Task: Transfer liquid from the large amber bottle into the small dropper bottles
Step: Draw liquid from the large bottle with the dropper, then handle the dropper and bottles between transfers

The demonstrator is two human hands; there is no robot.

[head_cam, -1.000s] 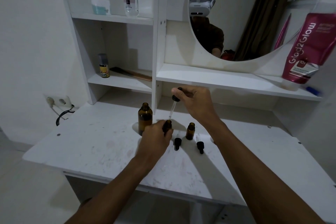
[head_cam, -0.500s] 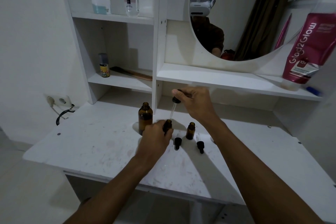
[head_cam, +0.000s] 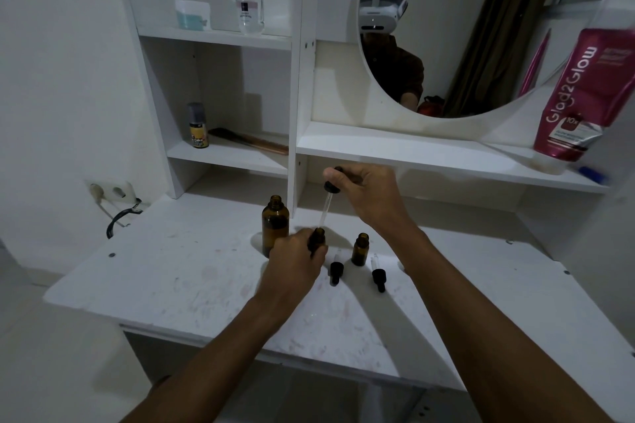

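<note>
The large amber bottle stands uncapped on the white table. Just right of it my left hand grips a small amber dropper bottle, mostly hidden by my fingers. My right hand pinches the black bulb of a glass dropper, whose tip sits at that small bottle's mouth. A second small amber bottle stands open to the right. Two black dropper caps lie on the table, one in front of my left hand, the other further right.
Behind the bottles rise a white shelf unit and a round mirror. A perfume bottle, a small can and a comb sit on the left shelves. A red tube stands on the right shelf. A wall socket is at left.
My right hand has lowered the dropper slightly, so its tip now sits at the mouth of the small bottle. My left hand has stayed in place.
</note>
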